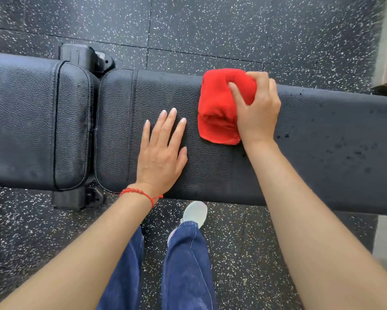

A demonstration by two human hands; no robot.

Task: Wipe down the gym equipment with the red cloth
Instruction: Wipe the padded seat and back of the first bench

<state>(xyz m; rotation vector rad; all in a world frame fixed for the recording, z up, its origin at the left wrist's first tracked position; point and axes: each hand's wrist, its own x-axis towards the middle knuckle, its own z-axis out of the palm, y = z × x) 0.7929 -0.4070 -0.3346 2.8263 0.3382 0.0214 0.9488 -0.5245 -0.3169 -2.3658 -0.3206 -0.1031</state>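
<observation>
Head view looks straight down on a black padded bench (210, 171) that runs across the frame over a speckled rubber floor (210, 30). The right hand (258, 108) grasps a bunched red cloth (217, 108), fingers curled into its folds and pressing it onto the pad near the far edge. The cloth sits on the long pad, just right of the left hand (161, 151), with a bare strip of pad between them. The left hand lies flat on the pad, fingers straight and slightly spread, holding nothing. A red bracelet (141, 193) circles the left wrist at the pad's near edge. Dark damp spots mark the pad to the right of the cloth. To the left, a second pad (31, 121) meets the long one at a narrow gap, with black frame brackets (85, 57) showing at both ends of that gap. Below the bench, blue jeans (186, 265) and a pale shoe (196, 212) stand on the floor.
</observation>
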